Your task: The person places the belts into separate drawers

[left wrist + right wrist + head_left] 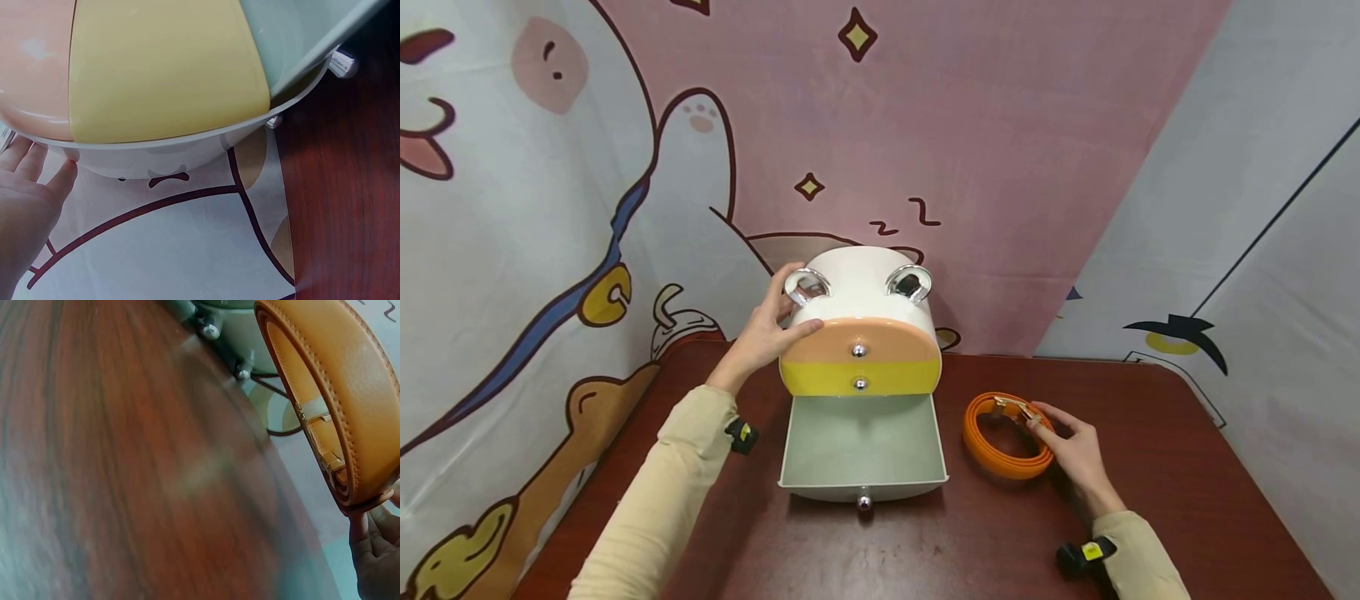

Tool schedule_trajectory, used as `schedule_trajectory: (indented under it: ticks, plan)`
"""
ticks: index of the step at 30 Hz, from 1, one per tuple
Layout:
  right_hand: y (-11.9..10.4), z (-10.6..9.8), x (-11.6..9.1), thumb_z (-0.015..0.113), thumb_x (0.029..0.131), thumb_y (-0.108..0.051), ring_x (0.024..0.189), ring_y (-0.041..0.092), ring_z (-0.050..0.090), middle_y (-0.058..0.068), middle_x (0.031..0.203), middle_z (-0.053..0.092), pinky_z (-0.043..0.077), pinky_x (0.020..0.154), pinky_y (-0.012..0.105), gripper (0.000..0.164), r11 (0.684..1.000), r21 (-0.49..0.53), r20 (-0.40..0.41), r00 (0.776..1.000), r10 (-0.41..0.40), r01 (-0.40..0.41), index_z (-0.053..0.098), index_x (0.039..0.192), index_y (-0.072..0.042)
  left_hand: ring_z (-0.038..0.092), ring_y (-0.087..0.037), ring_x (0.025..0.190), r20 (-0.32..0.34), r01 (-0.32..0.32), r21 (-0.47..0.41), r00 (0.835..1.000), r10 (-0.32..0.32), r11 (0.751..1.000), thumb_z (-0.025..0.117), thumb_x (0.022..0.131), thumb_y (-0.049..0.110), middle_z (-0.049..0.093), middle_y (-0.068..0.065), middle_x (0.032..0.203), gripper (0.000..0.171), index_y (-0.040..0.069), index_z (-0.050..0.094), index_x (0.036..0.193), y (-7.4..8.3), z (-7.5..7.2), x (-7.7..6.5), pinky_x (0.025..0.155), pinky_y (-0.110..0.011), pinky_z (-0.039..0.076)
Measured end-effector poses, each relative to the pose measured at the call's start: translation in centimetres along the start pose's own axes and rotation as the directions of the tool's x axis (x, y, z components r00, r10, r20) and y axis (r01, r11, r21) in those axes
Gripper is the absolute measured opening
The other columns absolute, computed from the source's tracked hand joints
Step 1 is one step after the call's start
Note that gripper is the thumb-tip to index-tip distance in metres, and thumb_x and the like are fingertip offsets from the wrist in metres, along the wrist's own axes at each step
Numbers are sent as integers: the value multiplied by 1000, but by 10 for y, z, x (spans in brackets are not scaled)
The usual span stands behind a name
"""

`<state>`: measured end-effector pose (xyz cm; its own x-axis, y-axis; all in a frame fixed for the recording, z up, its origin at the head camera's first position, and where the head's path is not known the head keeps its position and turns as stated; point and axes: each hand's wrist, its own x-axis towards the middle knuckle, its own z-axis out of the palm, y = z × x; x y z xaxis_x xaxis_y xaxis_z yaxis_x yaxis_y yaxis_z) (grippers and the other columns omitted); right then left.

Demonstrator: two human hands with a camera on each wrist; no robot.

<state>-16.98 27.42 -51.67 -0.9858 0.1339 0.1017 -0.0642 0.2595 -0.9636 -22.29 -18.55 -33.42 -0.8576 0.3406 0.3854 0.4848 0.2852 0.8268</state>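
A small drawer cabinet [868,287] with a white rounded top and two shiny ring-shaped eyes stands on the table. Its orange drawer [820,337] and yellow drawer [820,379] are closed, while the pale green bottom drawer [862,486] is pulled out with nothing inside. My left hand [765,333] rests against the cabinet's upper left side, thumb towards the front; some fingertips are hidden behind an eye. To the right of the drawer, my right hand [1078,454] pinches a coiled orange belt [1000,464] beside its metal buckle [1017,407]. Stitching shows along the belt [359,369] in the right wrist view.
The dark reddish wooden table [985,550] carries the cabinet. Behind it hangs a cloth [1000,167] printed with cartoon animals, close to the cabinet's back. A round silver knob [865,502] sticks out from the open drawer's front.
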Motion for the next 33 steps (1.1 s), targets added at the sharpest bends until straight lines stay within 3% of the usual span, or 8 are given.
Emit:
schedule_trajectory:
  ticks: [10,15,19,25,33]
  plan:
    - [-29,9,-11,71,90,-23,85,4,62,6,106,65,51,66,20,46,998,-55,-9,1000,-20,20,60,128,2,43,-40,128,-13,-10,35,1000,10,999,68,89,1,44,-25,140,81,8,16,150,3,1,0,105,-55,29]
    - [-44,16,-16,72,90,-20,85,4,61,12,109,65,51,67,21,46,1000,-24,-16,1000,-9,9,60,129,0,32,-36,136,-39,7,104,999,-3,995,71,90,14,39,-15,147,83,22,16,152,-17,0,2,105,-60,26]
    - [-57,20,-22,72,89,-18,86,5,62,7,105,66,51,68,20,45,1000,10,-16,1000,-5,6,60,128,1,26,-33,139,-64,23,167,998,-13,986,73,88,24,37,-7,150,86,34,16,152,-34,0,3,103,-63,24]
    - [-76,29,-32,73,89,-18,83,9,61,9,101,65,51,66,21,43,999,31,1,1000,-10,10,62,126,0,21,-39,140,-67,49,134,997,-40,990,70,90,14,30,-15,152,88,28,10,154,-32,3,3,105,-64,19]
    - [-89,48,-39,73,88,-14,85,11,61,14,104,64,52,67,22,40,996,78,41,998,-45,42,64,124,0,30,-44,134,-74,21,103,997,-14,994,67,90,6,33,-27,145,83,10,12,151,-1,8,-2,107,-59,21]
